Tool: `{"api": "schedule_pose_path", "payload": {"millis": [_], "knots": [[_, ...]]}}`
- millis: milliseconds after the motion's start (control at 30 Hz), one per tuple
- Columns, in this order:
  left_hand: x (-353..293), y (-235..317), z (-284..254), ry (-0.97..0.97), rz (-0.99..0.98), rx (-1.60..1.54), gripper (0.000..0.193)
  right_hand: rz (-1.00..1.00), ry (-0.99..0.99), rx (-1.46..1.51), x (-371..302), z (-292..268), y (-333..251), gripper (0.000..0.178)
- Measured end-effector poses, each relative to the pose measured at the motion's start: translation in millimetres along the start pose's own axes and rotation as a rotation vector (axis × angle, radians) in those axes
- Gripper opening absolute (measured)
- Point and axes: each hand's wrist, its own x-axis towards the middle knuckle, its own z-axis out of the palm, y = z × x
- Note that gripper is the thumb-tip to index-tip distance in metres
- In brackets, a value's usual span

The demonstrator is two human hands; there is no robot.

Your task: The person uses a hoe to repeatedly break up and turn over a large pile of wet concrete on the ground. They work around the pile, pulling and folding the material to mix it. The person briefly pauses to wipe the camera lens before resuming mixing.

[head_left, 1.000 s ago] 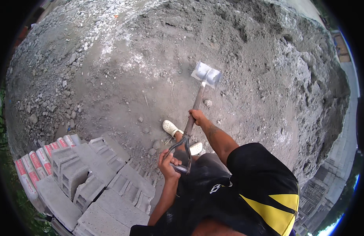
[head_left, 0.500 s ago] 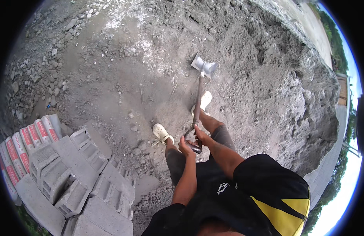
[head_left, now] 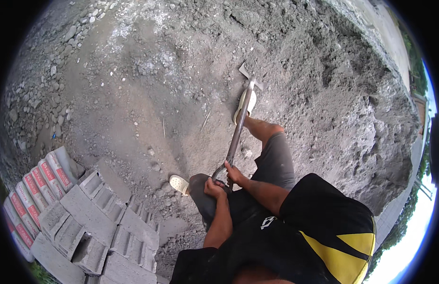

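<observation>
A shovel [head_left: 237, 130] with a long brown shaft slants away from me. Its metal blade [head_left: 250, 78] is seen nearly edge-on, down at the grey ground. My left hand [head_left: 214, 188] is closed round the D-shaped grip in front of my lap. Just above it, my right hand [head_left: 234, 175] wraps the shaft where it meets the grip. The right shoe [head_left: 246, 103], a cream clog, is close behind the blade, partly under the shaft in this view; whether it touches the blade I cannot tell. The left clog [head_left: 179, 184] is farther back on the dirt.
Stacked hollow concrete blocks [head_left: 91, 213] stand at the lower left, beside a row of red and white bags [head_left: 41, 182]. A rough bank of grey sand and gravel [head_left: 361, 113] rises on the right. Loose stones [head_left: 58, 80] lie at the upper left.
My right foot has stepped forward to the shovel blade. The blade has turned from face-on to nearly edge-on, and both hands have come slightly nearer and left with the grip.
</observation>
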Motion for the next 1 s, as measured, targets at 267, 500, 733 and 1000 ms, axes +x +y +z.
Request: {"api": "schedule_pose_path", "payload": {"millis": [267, 500, 733, 1000], "knots": [[56, 6, -6, -0.213, -0.42, -0.041, 0.026, -0.067, 0.246, -0.165, 34, 30, 6, 0.09], [92, -28, -20, -0.2, -0.356, -0.017, 0.027, -0.087, 0.234, -0.033, 54, 41, 28, 0.083], [112, -63, 28, -0.253, -0.313, -0.12, 0.028, -0.064, 0.121, -0.029, 88, -3, -4, 0.085], [70, -64, 36, -0.108, -0.254, -0.143, 0.024, 0.21, -0.076, -0.247, 102, -68, -72, 0.064]]}}
